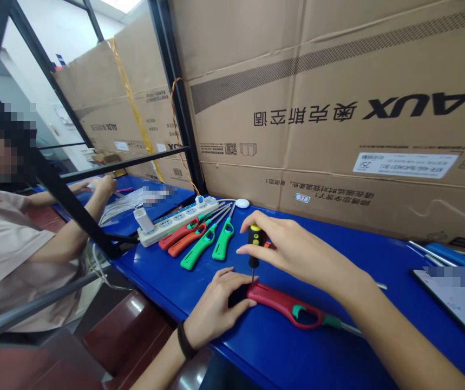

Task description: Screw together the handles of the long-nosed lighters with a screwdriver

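Observation:
A red gas lighter (pixel 273 301) with a green trigger lies on the blue table, its metal nozzle running right under my right forearm. My left hand (pixel 218 298) rests at the handle's left end, thumb and index finger closed against it. In my right hand (pixel 281 238) a short black and yellow screwdriver (pixel 254 254) is held upright between thumb and fingers. Its shaft points down, with the tip at the handle's left end. Behind my right hand shows a bit of an orange thing (pixel 268 245), mostly hidden.
Several red, orange and green lighters (pixel 200 247) lie beside a white power strip (pixel 175 219). A tablet-like device (pixel 451 303) lies at right. Large cardboard boxes (pixel 329 65) stand behind the table. Left, beyond a black metal frame (pixel 175 97), a person (pixel 17 244) works at another blue table.

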A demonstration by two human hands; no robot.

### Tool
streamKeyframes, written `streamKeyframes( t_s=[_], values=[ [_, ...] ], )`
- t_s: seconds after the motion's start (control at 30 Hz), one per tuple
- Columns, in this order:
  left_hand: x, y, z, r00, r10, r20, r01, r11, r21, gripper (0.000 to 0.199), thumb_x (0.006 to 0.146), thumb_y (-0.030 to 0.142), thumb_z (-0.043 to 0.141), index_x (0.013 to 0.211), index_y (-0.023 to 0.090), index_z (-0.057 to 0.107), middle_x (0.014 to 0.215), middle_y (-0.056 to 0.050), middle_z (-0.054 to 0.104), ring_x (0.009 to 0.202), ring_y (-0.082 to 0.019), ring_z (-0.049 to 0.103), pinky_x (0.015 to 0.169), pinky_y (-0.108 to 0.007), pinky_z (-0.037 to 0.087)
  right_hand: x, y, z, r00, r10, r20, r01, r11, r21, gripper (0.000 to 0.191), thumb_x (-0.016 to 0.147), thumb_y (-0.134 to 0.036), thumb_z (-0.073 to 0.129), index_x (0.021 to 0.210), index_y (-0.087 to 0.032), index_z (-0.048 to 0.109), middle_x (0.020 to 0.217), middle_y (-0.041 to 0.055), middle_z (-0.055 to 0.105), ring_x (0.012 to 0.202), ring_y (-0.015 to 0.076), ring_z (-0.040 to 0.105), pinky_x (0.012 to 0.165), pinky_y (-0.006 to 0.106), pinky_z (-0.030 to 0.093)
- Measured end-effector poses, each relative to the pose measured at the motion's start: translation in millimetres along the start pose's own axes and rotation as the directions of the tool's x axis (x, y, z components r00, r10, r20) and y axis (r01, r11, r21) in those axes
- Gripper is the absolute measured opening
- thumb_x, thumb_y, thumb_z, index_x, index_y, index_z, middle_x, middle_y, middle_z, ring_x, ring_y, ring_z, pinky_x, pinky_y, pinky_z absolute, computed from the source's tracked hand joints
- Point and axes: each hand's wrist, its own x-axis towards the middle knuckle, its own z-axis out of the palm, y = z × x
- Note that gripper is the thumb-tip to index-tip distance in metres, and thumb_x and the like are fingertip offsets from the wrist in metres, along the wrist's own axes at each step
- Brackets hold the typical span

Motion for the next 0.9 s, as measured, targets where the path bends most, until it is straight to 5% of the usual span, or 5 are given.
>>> streamKeyframes(
  t_s=[0.9],
  values=[
    [3.5, -1.2, 0.7, 1.000, 0.005, 0.001, -0.005, 0.999, -0.040, 0.034, 0.082, 0.029, 0.066, 0.115, 0.027, 0.059, 0.113, -0.002, 0.067, 0.106, -0.019, 0.061, 0.108, -0.041, 0.026, 0.5, 3.3, 5.5, 1.000, -0.002, 0.005, 0.002, 1.000, -0.001, 0.021, 0.087, -0.039, 0.056, 0.101, -0.024, 0.052, 0.094, -0.0008, 0.066, 0.082, 0.0155, 0.063, 0.068, 0.025, 0.042]
  ],
)
